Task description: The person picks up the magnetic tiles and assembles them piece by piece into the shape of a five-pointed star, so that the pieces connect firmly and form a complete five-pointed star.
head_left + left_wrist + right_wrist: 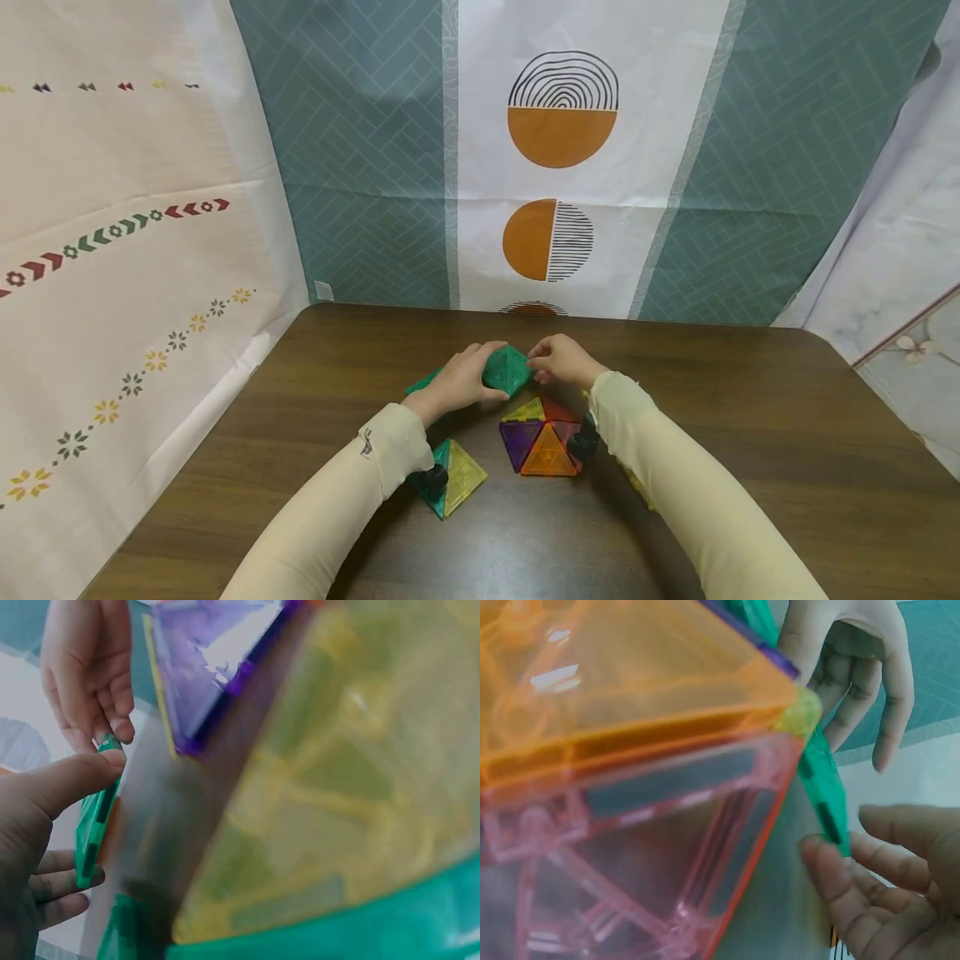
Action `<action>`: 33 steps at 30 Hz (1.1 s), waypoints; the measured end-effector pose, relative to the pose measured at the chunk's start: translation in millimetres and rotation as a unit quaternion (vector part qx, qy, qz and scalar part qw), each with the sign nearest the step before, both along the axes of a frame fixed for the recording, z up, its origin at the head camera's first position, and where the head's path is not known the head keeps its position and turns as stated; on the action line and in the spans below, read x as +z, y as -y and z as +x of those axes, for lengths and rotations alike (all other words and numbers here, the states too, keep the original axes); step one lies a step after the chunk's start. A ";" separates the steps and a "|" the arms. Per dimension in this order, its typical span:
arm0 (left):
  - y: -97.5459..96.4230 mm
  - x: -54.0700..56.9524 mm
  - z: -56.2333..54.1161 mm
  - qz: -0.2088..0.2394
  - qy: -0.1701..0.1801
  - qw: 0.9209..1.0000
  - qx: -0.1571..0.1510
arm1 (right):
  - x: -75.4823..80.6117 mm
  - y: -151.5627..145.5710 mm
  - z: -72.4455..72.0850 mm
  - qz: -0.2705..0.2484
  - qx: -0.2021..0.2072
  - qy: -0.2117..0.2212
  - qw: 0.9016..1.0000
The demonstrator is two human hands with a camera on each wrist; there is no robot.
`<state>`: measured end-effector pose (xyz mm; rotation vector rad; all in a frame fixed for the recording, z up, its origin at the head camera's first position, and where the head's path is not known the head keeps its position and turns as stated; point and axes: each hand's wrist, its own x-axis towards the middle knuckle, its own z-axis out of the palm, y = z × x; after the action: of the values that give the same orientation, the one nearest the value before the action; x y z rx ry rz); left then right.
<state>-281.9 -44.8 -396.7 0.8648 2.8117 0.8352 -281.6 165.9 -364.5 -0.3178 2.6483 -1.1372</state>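
A pair of joined green triangular magnetic tiles (507,372) is held up near the far side of the table. My left hand (459,379) grips its left side, thumb on the near edge and fingers behind. At the opposite corner, the thumb and fingertips of my right hand (564,362) pinch the green tip (841,838). Just in front stands a raised cluster of magnetic tiles, with an orange triangle (549,457), a purple triangle (519,440), a yellow triangle (529,410) and red ones (557,410).
Below my left wrist lies a yellow triangular tile (463,477) against a green one. Another green tile (422,382) shows behind the left hand. Yellow tile edges (637,485) peek out under my right forearm. A patterned cloth (375,208) hangs behind the brown table (750,417).
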 end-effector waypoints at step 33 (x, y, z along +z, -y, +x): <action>9.1 20.5 14.8 0.390 0.305 0.865 0.077 | 29.3 -18.1 6.1 -0.114 0.034 0.008 0.993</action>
<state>-267.1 -53.9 -376.2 0.3007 1.9654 1.9278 -275.5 184.0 -335.2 -0.4342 2.4754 -1.4169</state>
